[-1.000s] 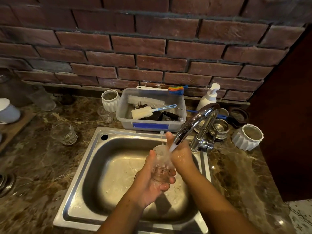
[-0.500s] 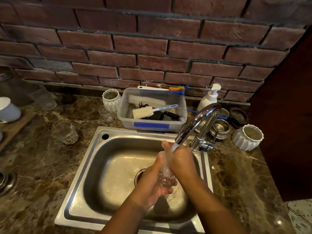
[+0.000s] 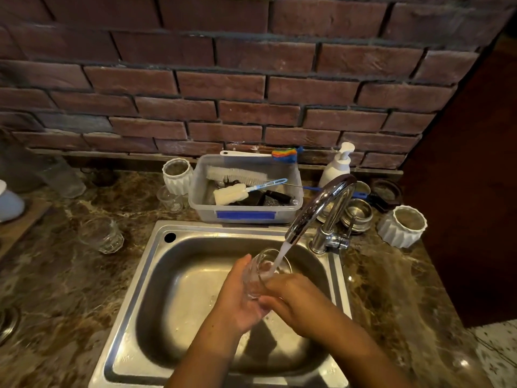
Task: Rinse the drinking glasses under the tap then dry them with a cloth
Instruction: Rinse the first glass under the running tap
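Note:
A clear drinking glass (image 3: 258, 271) is held tilted over the steel sink (image 3: 156, 278), its mouth toward the tap (image 3: 313, 208). Water streams from the spout into the glass. My left hand (image 3: 237, 295) cups the glass from the left and below. My right hand (image 3: 293, 296) grips its lower right side. Another clear glass (image 3: 102, 235) stands on the counter left of the sink, and a small one (image 3: 170, 198) stands behind it. No cloth is in view.
A plastic tub (image 3: 291, 175) with several brushes sits behind the sink. White ribbed cups (image 3: 177, 175) (image 3: 402, 225), a soap pump (image 3: 337, 166) and steel bowls (image 3: 358, 214) line the marble counter (image 3: 397, 298). A brick wall rises behind; a dark panel stands at the right.
The glass has turned so its mouth faces the stream, and water now runs inside it. My right hand slid from over the glass down to its lower side.

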Action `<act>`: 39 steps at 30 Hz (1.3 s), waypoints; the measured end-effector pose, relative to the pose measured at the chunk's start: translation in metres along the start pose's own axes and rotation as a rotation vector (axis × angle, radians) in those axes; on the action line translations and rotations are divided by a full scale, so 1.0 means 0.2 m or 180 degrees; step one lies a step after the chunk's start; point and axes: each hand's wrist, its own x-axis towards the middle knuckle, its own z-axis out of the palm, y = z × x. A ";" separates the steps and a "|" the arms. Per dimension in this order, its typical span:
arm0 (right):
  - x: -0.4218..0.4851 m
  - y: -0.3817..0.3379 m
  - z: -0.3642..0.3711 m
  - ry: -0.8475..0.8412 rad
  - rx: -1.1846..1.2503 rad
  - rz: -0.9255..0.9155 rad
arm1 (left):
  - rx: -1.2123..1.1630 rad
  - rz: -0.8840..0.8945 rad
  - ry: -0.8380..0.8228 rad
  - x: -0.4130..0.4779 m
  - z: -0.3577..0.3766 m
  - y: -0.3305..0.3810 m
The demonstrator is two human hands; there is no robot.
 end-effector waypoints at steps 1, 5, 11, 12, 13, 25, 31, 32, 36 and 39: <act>-0.01 0.01 -0.01 0.0019 -0.0180 -0.0086 | 0.0054 -0.0080 -0.0097 -0.01 -0.01 0.01; -0.04 -0.01 -0.01 0.0318 0.1051 0.0420 | 0.0625 0.0405 -0.0255 -0.01 -0.01 0.03; 0.00 0.01 -0.02 0.0748 0.1367 0.0686 | 0.0633 0.0742 -0.0482 0.00 0.01 0.00; 0.00 0.01 -0.04 0.0460 0.0967 0.0522 | 0.0558 0.0483 -0.0387 0.00 0.01 0.01; 0.00 0.02 -0.05 0.0158 0.0485 0.0370 | 0.0532 0.0196 -0.0278 0.00 0.00 0.03; 0.03 -0.02 0.04 0.0536 0.1296 0.0696 | 0.0261 0.0273 -0.0237 0.03 -0.08 0.00; 0.02 -0.01 0.03 0.0338 0.1049 0.0428 | 0.0623 0.0341 -0.0021 0.02 -0.06 0.06; 0.03 -0.03 0.04 0.0599 0.1301 0.0676 | 0.0765 0.0700 -0.0047 0.02 -0.05 0.04; 0.06 -0.05 0.07 0.1024 0.1503 0.1268 | 0.1015 0.1079 -0.0127 0.01 -0.02 0.01; 0.03 -0.02 0.02 0.0277 0.0829 0.0528 | 0.0932 0.0342 0.0155 0.01 -0.01 0.07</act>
